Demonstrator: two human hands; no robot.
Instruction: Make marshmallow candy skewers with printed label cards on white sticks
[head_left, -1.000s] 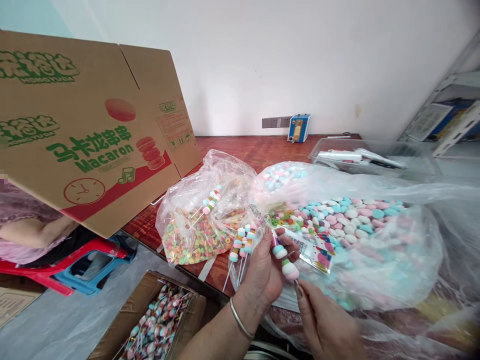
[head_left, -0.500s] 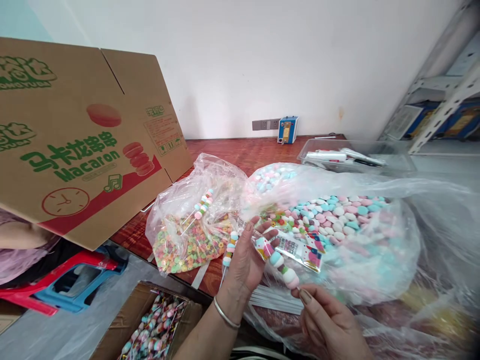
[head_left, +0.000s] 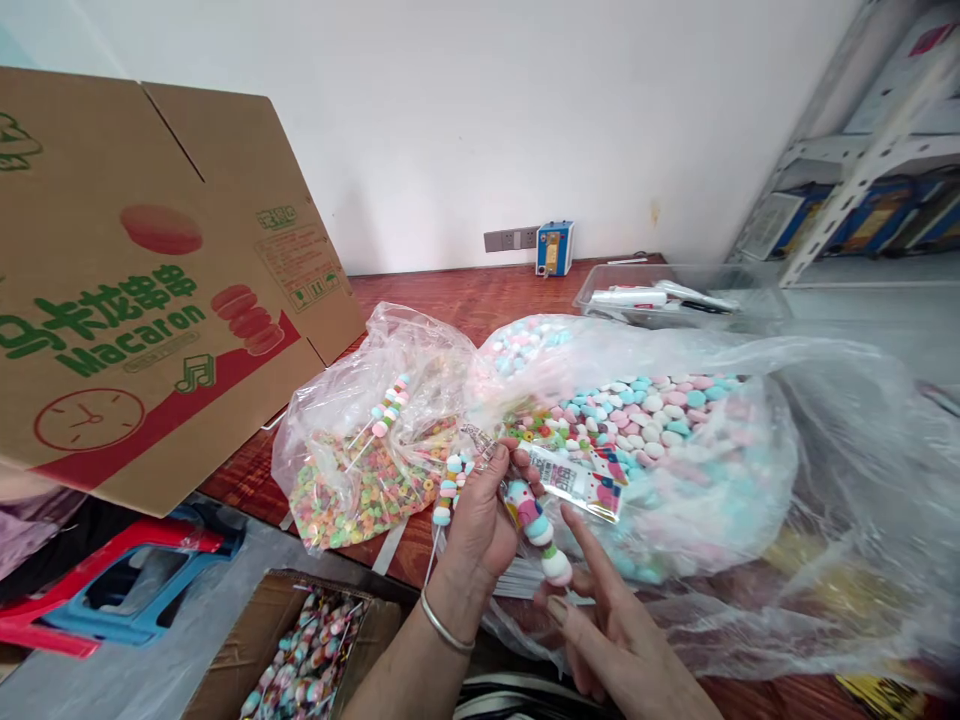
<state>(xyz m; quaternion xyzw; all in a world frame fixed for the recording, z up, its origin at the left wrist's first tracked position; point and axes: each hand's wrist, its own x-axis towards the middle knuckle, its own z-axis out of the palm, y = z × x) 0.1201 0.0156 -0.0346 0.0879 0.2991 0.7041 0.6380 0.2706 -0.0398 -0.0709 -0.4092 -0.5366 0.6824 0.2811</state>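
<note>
My left hand [head_left: 484,525] is closed around the top of a clear printed wrapper. Inside that wrapper sits the upper part of a marshmallow skewer [head_left: 538,527], with blue, white, pink and green pieces, slanting down to the right. At its lower end, my right hand [head_left: 611,620] has thumb and middle finger at the stick, the index finger stretched out beside the candy. Behind lies a flat printed wrapper [head_left: 577,480]. Left of my left hand are more marshmallow skewers [head_left: 448,490]. White sticks [head_left: 517,580] are partly hidden under my hands.
A bag of ring-shaped candy [head_left: 367,490] bears skewers. To the right spreads a big bag of marshmallows [head_left: 667,420]. A carton [head_left: 165,300] stands left; an open box [head_left: 240,640] of wrapped skewers is below. Farther back are a plastic tray [head_left: 585,295] and a blue device [head_left: 553,248].
The wrapper and skewer have tipped steeper and shifted slightly left. My right index finger has straightened away from the stick. The whole view has turned a little to the right.
</note>
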